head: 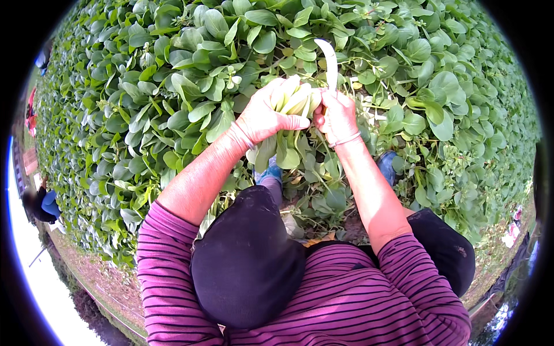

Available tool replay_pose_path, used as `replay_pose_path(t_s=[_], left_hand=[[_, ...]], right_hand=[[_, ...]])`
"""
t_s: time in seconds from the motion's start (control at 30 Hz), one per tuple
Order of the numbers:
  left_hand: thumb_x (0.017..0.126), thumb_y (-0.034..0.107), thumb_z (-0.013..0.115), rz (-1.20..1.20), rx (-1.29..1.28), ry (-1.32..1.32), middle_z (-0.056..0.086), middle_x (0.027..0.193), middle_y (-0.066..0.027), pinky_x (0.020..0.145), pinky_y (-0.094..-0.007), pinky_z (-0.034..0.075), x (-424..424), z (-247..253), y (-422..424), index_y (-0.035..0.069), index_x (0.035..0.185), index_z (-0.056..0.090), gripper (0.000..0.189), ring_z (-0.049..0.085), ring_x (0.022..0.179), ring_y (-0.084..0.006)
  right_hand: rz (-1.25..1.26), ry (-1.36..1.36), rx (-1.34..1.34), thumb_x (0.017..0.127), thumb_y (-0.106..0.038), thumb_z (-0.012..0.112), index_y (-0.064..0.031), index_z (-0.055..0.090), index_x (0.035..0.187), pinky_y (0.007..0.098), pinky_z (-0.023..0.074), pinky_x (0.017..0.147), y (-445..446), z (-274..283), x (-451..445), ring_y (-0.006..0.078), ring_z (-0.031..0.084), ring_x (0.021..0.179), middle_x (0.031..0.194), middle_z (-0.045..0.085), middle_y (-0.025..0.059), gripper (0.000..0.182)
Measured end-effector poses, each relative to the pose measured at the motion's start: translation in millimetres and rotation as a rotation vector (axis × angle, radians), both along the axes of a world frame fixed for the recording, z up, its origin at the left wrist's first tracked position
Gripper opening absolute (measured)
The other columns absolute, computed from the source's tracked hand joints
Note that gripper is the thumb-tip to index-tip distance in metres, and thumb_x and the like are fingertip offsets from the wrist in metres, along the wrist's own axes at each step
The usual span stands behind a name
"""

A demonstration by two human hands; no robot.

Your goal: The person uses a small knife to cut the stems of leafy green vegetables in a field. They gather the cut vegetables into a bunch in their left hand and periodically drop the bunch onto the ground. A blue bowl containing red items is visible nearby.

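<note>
My left hand (pixel 263 113) is wrapped around a bunch of bok choy (pixel 296 100). The pale stem ends point up and away from me, while the green leaves hang below my thumb. In my right hand (pixel 339 114) is a harvesting knife with a pale curved blade (pixel 331 67). Its handle is mostly hidden in the fist, and the blade rises away from me, its tip bent to the left. The fingers of my right hand are right beside the stems; whether they touch them, I cannot tell.
Dense leafy bok choy plants (pixel 173 104) surround me on the far side and both flanks. My blue shoes (pixel 386 166) stand among low leaves and weeds, between my dark-clad knees (pixel 249 259). Another person (pixel 45 203) is at the far left rim.
</note>
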State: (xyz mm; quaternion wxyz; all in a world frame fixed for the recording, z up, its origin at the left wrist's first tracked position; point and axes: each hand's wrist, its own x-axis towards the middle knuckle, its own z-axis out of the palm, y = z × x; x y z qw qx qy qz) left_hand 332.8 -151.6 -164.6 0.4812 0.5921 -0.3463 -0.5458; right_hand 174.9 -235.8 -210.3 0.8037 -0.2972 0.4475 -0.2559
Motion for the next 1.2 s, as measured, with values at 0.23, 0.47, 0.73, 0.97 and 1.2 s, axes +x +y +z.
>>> replay_pose_path(t_s=[0.23, 0.47, 0.73, 0.97, 1.2], left_hand=[[0.056, 0.007, 0.085, -0.221, 0.379, -0.036, 0.067, 0.101, -0.0046, 0.09, -0.0275, 0.045, 20, -27, -31, 0.004, 0.108, 0.063, 0.056, 0.06, 0.091, -0.013], [0.053, 0.01, 0.084, -0.522, 0.553, -0.218, 0.068, 0.099, -0.0086, 0.088, -0.0314, 0.047, 41, -66, -17, 0.005, 0.114, 0.061, 0.064, 0.063, 0.091, -0.0179], [0.067, 0.013, 0.064, -1.117, 0.544, -0.994, 0.052, 0.123, -0.0184, 0.087, -0.0376, 0.05, 4, -73, 26, 0.008, 0.117, 0.057, 0.051, 0.06, 0.103, -0.0328], [0.066, 0.014, 0.067, -0.86, 0.508, -0.989, 0.067, 0.093, -0.0169, 0.08, -0.0398, 0.051, 20, -38, 11, 0.005, 0.106, 0.06, 0.041, 0.064, 0.091, -0.0319], [0.064, 0.017, 0.073, -0.821, 0.456, -1.151, 0.067, 0.088, -0.0174, 0.077, -0.04, 0.053, 57, 2, -44, 0.003, 0.11, 0.059, 0.05, 0.066, 0.084, -0.0323]], right_hand=[[0.163, 0.212, 0.011, 0.084, -0.012, 0.061, -0.003, 0.06, 0.086, 0.0211, 0.0363, 0.034, 2, -41, -5, 0.0069, 0.046, 0.04, 0.06, 0.055, 0.0023, 0.01], [0.552, 0.481, -0.502, 0.08, -0.024, 0.072, -0.0016, 0.056, 0.071, 0.0315, 0.0431, 0.059, 15, -113, -43, 0.0161, 0.048, 0.057, 0.061, 0.053, 0.0051, 0.029], [0.784, 0.629, -0.478, 0.077, -0.029, 0.071, -0.0009, 0.062, 0.085, 0.0367, 0.0492, 0.072, 32, -121, -54, 0.0285, 0.063, 0.074, 0.08, 0.064, 0.015, 0.031], [0.735, 0.759, -0.7, 0.079, -0.029, 0.066, -0.0034, 0.06, 0.09, 0.0433, 0.0487, 0.075, 23, -102, -21, 0.0374, 0.062, 0.082, 0.086, 0.065, 0.0179, 0.029], [0.755, 0.827, -0.826, 0.078, -0.028, 0.066, -0.0077, 0.058, 0.089, 0.0449, 0.0483, 0.076, -10, -81, 52, 0.0362, 0.062, 0.085, 0.083, 0.065, 0.0155, 0.025]])
